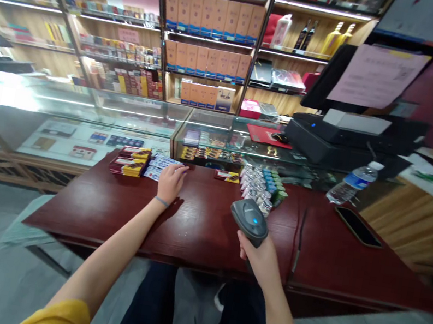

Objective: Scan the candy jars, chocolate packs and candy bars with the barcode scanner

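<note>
My right hand (261, 258) is wrapped round the handle of a grey barcode scanner (249, 220), held above the dark red table (197, 225) with a blue light on its head. My left hand (171, 179) reaches forward and rests on flat blue-and-white packs (160, 166) at the table's far edge; the fingers are bent over them. Just left of that hand lies a stack of red and yellow packs (131, 161). One more red and yellow pack (227, 176) lies alone further right.
A cluster of small bottles (262, 186) stands behind the scanner. A water bottle (354, 183) lies on its side and a black phone (358, 226) lies flat at the right. Glass counters (125, 113), a till (348, 140) and stocked shelves stand behind.
</note>
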Demonstrator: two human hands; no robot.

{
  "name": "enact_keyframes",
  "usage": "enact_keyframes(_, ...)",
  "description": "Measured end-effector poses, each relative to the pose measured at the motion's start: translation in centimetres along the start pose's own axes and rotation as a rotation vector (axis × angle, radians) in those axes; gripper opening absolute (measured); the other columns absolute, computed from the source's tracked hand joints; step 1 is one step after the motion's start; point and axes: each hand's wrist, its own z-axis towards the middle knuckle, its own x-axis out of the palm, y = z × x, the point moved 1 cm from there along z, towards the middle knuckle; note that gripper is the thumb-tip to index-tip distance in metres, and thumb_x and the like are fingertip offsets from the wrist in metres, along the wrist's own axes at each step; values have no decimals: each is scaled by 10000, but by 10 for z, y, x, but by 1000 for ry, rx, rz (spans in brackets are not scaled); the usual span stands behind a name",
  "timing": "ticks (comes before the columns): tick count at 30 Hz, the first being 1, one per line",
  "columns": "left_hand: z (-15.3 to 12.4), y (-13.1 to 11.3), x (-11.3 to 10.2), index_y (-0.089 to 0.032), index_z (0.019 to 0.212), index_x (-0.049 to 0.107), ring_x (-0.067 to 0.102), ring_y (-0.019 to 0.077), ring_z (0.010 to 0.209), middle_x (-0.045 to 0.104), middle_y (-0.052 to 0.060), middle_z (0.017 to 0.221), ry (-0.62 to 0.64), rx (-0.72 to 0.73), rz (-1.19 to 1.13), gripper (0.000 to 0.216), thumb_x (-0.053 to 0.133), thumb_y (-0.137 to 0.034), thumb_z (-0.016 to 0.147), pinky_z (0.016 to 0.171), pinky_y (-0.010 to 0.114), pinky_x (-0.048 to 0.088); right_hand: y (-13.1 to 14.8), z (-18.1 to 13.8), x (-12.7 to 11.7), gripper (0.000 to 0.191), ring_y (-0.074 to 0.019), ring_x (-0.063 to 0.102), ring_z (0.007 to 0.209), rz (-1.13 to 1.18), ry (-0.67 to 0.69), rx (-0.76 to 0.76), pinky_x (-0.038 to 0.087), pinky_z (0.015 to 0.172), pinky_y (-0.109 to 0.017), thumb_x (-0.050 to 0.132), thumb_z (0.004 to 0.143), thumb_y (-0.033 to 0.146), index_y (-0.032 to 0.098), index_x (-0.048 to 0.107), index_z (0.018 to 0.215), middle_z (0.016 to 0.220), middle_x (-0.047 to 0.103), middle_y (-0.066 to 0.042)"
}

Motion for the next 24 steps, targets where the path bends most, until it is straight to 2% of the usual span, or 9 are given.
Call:
enact_keyframes(5, -1, 13, -120, -255, 1044, 741, 483, 327, 1294, 654, 116, 1214, -171, 72, 350, 222, 700, -311, 833, 1209, 454, 225, 4, -2, 29, 408, -163, 549, 421, 4, 57, -19, 458, 462, -281, 700, 770, 525, 190, 618, 986, 498, 581, 39)
enact_keyframes(7, -2, 16, -154, -240, 1065, 725, 463, 327, 1308, 632, 130, 1239, -273, 82, 450, 238, 676, -304, 841, 1206, 466, 222, 5, -1, 42, 398, -172, 566, 430, -8, 97, -15, 469, 474, -288, 703, 767, 524, 191, 628, 971, 497, 590, 32)
enact_keyframes(9, 0, 16, -173, -233, 1091, 710, 440, 324, 1334, 610, 142, 1273, -335, 88, 472, 268, 675, -271, 828, 1207, 467, 219, 7, 0, 52, 361, -178, 580, 441, -33, 140, -10, 475, 486, -288, 702, 764, 505, 196, 637, 938, 496, 603, 23)
enact_keyframes(11, 4, 15, -179, -238, 1120, 700, 419, 319, 1372, 591, 143, 1321, -326, 78, 422, 330, 692, -216, 791, 1217, 462, 205, 10, 1, 60, 322, -179, 588, 451, -59, 170, -7, 475, 491, -283, 697, 764, 483, 201, 641, 907, 498, 614, 16)
enact_keyframes(15, 10, 15, -172, -270, 1088, 715, 356, 303, 1462, 604, 122, 1359, -243, 18, 280, 414, 716, -111, 705, 1246, 470, 129, 12, -1, 71, 300, -180, 593, 459, -66, 201, -8, 466, 491, -276, 688, 766, 478, 205, 641, 882, 501, 620, 13)
enact_keyframes(17, 11, 19, -169, -286, 1052, 724, 368, 290, 1463, 635, 110, 1328, -185, 22, 315, 379, 700, -108, 718, 1251, 478, 108, 12, -4, 75, 313, -177, 586, 457, -55, 205, -16, 464, 492, -277, 680, 769, 489, 206, 635, 895, 508, 619, 17)
enact_keyframes(20, 11, 27, -171, -307, 1033, 735, 478, 282, 1375, 685, 90, 1243, -118, 65, 442, 320, 656, -142, 771, 1254, 482, 100, 15, -7, 79, 334, -170, 572, 450, -44, 195, -30, 463, 494, -277, 667, 775, 498, 203, 625, 926, 521, 618, 20)
enact_keyframes(24, 8, 33, -177, -305, 1011, 752, 541, 290, 1288, 708, 85, 1180, -126, 102, 511, 296, 631, -149, 791, 1249, 463, 132, 21, -10, 82, 347, -164, 561, 433, -18, 179, -26, 451, 472, -270, 669, 763, 482, 197, 621, 955, 529, 623, 21)
